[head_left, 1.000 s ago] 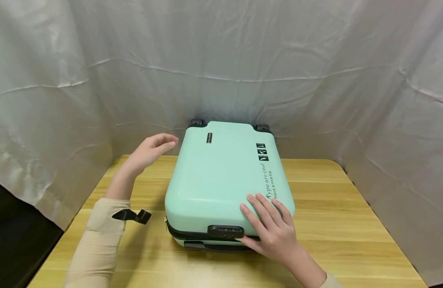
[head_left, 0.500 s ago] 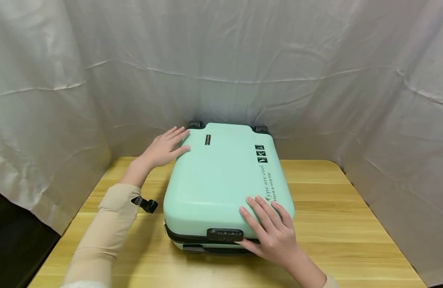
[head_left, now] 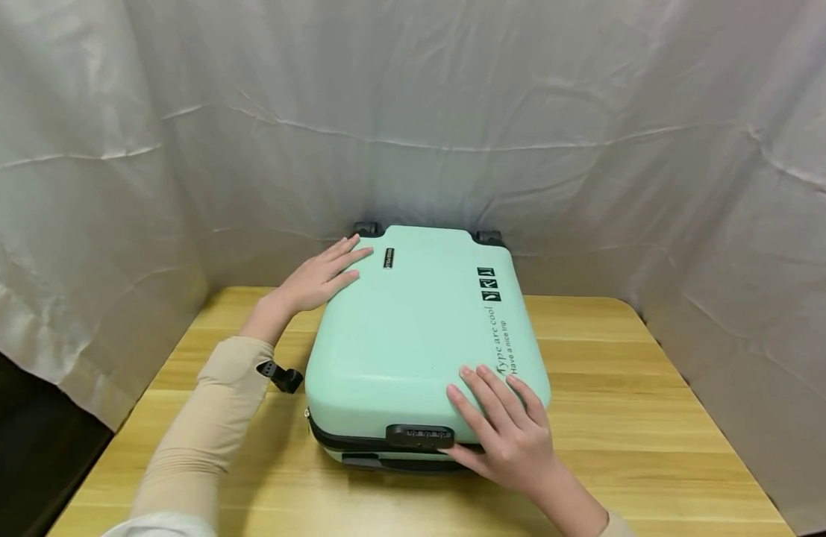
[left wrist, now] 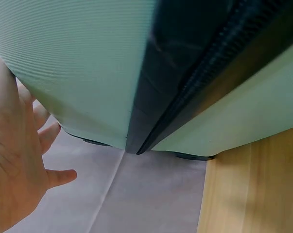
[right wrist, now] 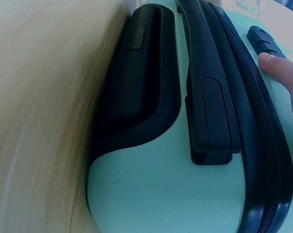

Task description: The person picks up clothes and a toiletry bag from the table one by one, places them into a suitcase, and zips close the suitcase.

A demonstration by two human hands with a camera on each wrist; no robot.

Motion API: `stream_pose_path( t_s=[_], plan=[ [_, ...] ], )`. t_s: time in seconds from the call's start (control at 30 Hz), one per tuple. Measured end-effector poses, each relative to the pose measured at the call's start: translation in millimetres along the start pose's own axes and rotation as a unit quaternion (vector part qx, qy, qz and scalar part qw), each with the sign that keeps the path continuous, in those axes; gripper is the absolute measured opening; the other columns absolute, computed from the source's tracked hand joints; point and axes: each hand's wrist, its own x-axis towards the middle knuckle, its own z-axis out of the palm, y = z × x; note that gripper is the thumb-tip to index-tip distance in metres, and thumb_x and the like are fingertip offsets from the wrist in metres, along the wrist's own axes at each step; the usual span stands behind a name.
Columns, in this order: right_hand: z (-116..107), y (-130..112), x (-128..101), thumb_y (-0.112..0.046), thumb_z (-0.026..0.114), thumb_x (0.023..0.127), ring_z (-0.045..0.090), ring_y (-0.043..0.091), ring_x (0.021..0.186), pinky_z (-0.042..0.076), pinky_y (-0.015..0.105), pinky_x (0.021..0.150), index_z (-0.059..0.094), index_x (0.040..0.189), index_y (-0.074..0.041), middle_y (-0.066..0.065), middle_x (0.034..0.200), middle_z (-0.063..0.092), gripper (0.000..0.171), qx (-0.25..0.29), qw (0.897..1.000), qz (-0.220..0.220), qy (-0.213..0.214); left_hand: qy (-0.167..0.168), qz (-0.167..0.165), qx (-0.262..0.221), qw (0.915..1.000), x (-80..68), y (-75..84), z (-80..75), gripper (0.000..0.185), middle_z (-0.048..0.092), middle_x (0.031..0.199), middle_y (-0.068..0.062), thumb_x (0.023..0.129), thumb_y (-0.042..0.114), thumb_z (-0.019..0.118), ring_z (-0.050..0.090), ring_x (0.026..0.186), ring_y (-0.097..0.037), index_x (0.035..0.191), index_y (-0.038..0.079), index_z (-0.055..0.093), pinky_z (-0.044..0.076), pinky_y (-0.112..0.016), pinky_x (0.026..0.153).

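Observation:
A mint green hard-shell suitcase (head_left: 413, 321) lies flat on the wooden table, its wheels toward the back curtain. My left hand (head_left: 316, 277) rests with spread, straight fingers on its far left corner, near a small black label (head_left: 389, 258). In the left wrist view that hand (left wrist: 20, 155) is beside the shell, close to the black zipper band (left wrist: 185, 73). On the near right corner my right hand (head_left: 510, 432) lies with extended fingers, the thumb at the black combination lock (head_left: 421, 435). The right wrist view shows the thumb (right wrist: 282, 70) touching the lock (right wrist: 264, 41) above the carry handle (right wrist: 212, 97).
The wooden table (head_left: 641, 418) extends on both sides of the suitcase. Grey curtains (head_left: 453, 97) hang behind and at the sides. Black wheels (head_left: 367, 229) sit at the suitcase's far end, and a black strap (head_left: 281, 377) sticks out from the left sleeve.
My left hand has come from the air beside the suitcase onto its far left corner, its fingers spreading out. The right hand and the suitcase have stayed in place.

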Motion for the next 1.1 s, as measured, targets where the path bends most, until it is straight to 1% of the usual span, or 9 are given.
stream_pose_path(
  t_s=[0.23, 0.4, 0.6, 0.73, 0.87, 0.97, 1.1],
  plan=[
    [-2.3, 2.2, 2.4, -0.061, 0.046, 0.094, 0.068, 0.028, 0.098, 0.045, 0.044, 0.091, 0.072, 0.111, -0.009, 0.013, 0.107, 0.073, 0.061, 0.002, 1.000, -0.008, 0.011, -0.003, -0.009, -0.002, 0.9999, -5.0, 5.7, 0.4, 0.056, 0.010, 0.166, -0.006, 0.103, 0.051, 0.031, 0.008, 0.153, -0.031, 0.155, 0.031, 0.026, 0.016, -0.059, 0.119],
    [-4.0, 8.5, -0.5, -0.062, 0.045, 0.094, 0.068, 0.028, 0.097, 0.046, 0.044, 0.094, 0.073, 0.109, -0.009, 0.013, 0.104, 0.074, 0.061, 0.013, 0.999, -0.019, 0.032, -0.001, -0.018, -0.009, 0.9998, -14.4, 14.2, 0.0, 0.056, 0.009, 0.166, -0.008, 0.103, 0.052, 0.031, 0.005, 0.154, -0.030, 0.155, 0.030, 0.026, 0.015, -0.060, 0.119],
    [-7.0, 14.2, -7.2, -0.062, 0.048, 0.093, 0.068, 0.029, 0.100, 0.045, 0.044, 0.097, 0.073, 0.109, -0.009, 0.013, 0.106, 0.074, 0.061, 0.041, 0.998, -0.022, 0.038, 0.014, -0.033, -0.016, 0.9992, -29.1, 23.4, -0.5, 0.054, 0.010, 0.166, -0.006, 0.103, 0.050, 0.033, 0.004, 0.154, -0.030, 0.154, 0.031, 0.028, 0.015, -0.059, 0.120],
    [-7.8, 19.7, -6.3, -0.061, 0.048, 0.093, 0.068, 0.028, 0.097, 0.046, 0.043, 0.094, 0.073, 0.108, -0.009, 0.013, 0.104, 0.074, 0.060, 0.056, 0.997, -0.032, 0.053, 0.028, -0.033, -0.010, 0.9990, -39.6, 25.7, 0.8, 0.055, 0.011, 0.165, -0.007, 0.103, 0.049, 0.035, 0.006, 0.154, -0.031, 0.154, 0.030, 0.029, 0.015, -0.061, 0.119],
    [-5.1, 27.6, -6.7, -0.061, 0.047, 0.094, 0.068, 0.029, 0.095, 0.047, 0.043, 0.090, 0.072, 0.109, -0.009, 0.014, 0.102, 0.074, 0.060, 0.078, 0.994, -0.045, 0.063, 0.039, -0.041, -0.002, 0.9984, -52.3, 28.3, 1.7, 0.057, 0.011, 0.165, -0.007, 0.103, 0.050, 0.035, 0.003, 0.154, -0.027, 0.155, 0.028, 0.026, 0.012, -0.064, 0.118],
    [-1.6, 36.0, -10.6, -0.062, 0.047, 0.094, 0.068, 0.030, 0.095, 0.048, 0.044, 0.088, 0.072, 0.110, -0.008, 0.015, 0.103, 0.074, 0.061, 0.090, 0.992, -0.059, 0.071, 0.047, -0.048, 0.011, 0.9977, -61.5, 33.1, 1.7, 0.059, 0.011, 0.165, -0.006, 0.103, 0.050, 0.034, 0.003, 0.154, -0.025, 0.155, 0.025, 0.026, 0.009, -0.063, 0.119],
    [0.1, 49.7, -18.5, -0.062, 0.044, 0.094, 0.068, 0.031, 0.098, 0.048, 0.046, 0.092, 0.070, 0.113, -0.008, 0.015, 0.107, 0.073, 0.063, 0.103, 0.989, -0.075, 0.075, 0.063, -0.048, 0.028, 0.9965, -70.5, 41.4, 4.8, 0.060, 0.015, 0.165, -0.007, 0.103, 0.050, 0.035, 0.006, 0.154, -0.026, 0.155, 0.022, 0.027, 0.009, -0.059, 0.121]
  ],
)
